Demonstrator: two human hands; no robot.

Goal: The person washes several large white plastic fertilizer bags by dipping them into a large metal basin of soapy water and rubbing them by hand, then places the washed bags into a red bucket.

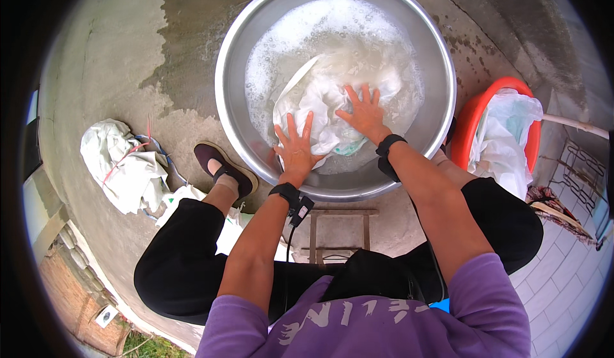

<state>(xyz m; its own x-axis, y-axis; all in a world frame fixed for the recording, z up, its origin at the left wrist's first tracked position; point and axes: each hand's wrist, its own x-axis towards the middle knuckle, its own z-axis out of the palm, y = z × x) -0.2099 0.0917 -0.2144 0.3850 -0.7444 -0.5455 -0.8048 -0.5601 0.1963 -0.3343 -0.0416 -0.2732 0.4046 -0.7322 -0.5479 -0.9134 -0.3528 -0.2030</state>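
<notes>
A wide metal basin (233,132) in front of me holds cloudy, sudsy water. White wet sheet material (316,104), perhaps cloth or a plastic sack, lies bunched in it, partly under the surface, with a green patch near my side. My left hand (297,149) rests spread on its left edge, near the basin's front wall. Further right and deeper in, my right hand (367,113) presses on the bunched material with fingers apart. Neither hand is closed around anything. White foam (331,17) floats along the far and left side of the water.
To my right stands a red tub (463,132) with whitish plastic sheeting (503,132) over its rim. A white sack bundle (122,166) with pink and blue cord lies at the left. A wooden frame (340,212) stands behind the basin, between my legs. The concrete floor (192,65) is partly wet.
</notes>
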